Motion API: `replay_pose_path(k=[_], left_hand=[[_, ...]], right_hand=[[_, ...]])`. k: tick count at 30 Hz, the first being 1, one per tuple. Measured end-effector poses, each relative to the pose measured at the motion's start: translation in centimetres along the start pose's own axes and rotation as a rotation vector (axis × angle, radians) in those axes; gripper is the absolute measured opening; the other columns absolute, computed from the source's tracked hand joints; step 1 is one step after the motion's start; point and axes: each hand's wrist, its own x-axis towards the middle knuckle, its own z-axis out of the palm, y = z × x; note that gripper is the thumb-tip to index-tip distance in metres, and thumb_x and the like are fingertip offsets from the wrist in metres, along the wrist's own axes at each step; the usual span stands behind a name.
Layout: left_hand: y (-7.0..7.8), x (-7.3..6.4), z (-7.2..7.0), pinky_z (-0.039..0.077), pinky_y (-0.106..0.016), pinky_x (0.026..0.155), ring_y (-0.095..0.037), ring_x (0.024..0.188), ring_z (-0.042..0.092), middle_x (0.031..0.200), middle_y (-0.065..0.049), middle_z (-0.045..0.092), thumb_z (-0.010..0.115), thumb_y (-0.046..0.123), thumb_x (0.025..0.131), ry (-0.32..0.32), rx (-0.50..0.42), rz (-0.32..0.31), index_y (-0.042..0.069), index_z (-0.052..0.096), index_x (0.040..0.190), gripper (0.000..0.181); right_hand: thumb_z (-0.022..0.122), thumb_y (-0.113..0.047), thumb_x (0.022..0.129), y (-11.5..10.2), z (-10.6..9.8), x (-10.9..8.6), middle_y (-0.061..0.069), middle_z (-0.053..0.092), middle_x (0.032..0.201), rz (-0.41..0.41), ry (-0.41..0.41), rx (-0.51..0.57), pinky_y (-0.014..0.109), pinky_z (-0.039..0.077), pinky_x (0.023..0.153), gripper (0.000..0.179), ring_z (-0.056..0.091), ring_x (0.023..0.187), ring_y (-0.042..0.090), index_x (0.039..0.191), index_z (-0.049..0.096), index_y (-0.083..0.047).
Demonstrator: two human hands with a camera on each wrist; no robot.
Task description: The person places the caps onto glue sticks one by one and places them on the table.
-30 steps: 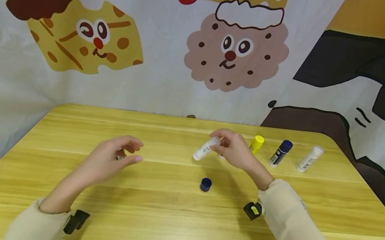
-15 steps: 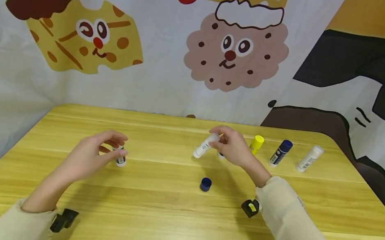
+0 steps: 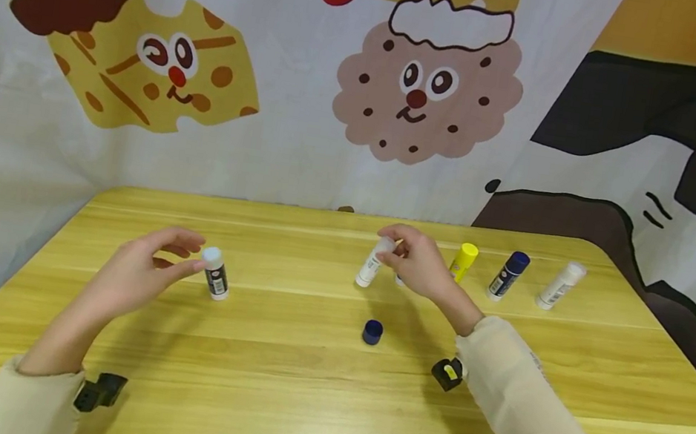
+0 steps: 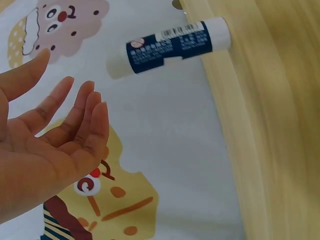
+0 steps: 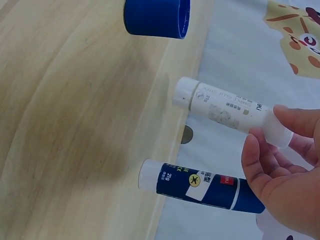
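Note:
In the head view my left hand (image 3: 141, 268) is beside a dark-labelled glue stick (image 3: 218, 280) with a pale top, which stands upright on the table. The left wrist view shows a gap between that hand's fingers (image 4: 90, 115) and the stick. My right hand (image 3: 418, 261) pinches the upper end of a white glue stick (image 5: 220, 107) between thumb and fingers. I cannot tell whether its base touches the table. Behind the right hand stands a blue glue stick (image 5: 200, 185), mostly hidden in the head view. A loose dark-blue cap (image 3: 373, 332) sits on the table in front.
To the right stand a yellow-capped glue stick (image 3: 464, 261), partly behind the right hand, a navy-capped glue stick (image 3: 508, 277) and another white glue stick (image 3: 560, 286). The wooden table (image 3: 293, 404) ends at a printed curtain (image 3: 288, 163).
My left hand has drawn back to the left, off the dark-labelled glue stick, which now shows fully. The white glue stick in my right hand has become more upright.

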Motion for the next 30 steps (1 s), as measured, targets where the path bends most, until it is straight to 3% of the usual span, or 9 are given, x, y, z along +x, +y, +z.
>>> replay_pose_path(k=[14,20,30], left_hand=[[-2.1,0.5,-0.3,0.041,-0.051,0.087,-0.039,0.109,0.047,0.118,-0.023,0.050,0.056,0.028,0.092,-0.074,-0.035,-0.066,-0.002,0.043,0.130,0.050],[-2.8,0.6,0.0,0.043,-0.051,0.083,-0.040,0.109,0.047,0.119,-0.024,0.049,0.055,0.032,0.092,-0.100,-0.056,-0.102,-0.002,0.041,0.129,0.053],[-3.3,0.7,0.5,0.044,-0.048,0.081,-0.039,0.108,0.049,0.118,-0.024,0.051,0.058,0.027,0.091,-0.119,-0.079,-0.103,-0.002,0.043,0.127,0.049]], right_hand=[[0.062,-0.003,0.086,-0.1,0.3,0.5,0.014,0.059,0.105,0.005,0.019,-0.029,0.028,0.046,0.057,0.032,0.053,0.076,0.022,0.117,0.056,0.000],[0.062,-0.002,0.086,0.0,0.8,0.7,0.015,0.058,0.105,0.014,0.017,-0.018,0.029,0.047,0.058,0.032,0.054,0.077,0.023,0.118,0.055,0.001],[0.062,-0.002,0.086,-0.1,1.5,1.0,0.014,0.057,0.106,0.014,0.020,-0.030,0.029,0.046,0.057,0.032,0.053,0.075,0.022,0.117,0.056,0.000]])
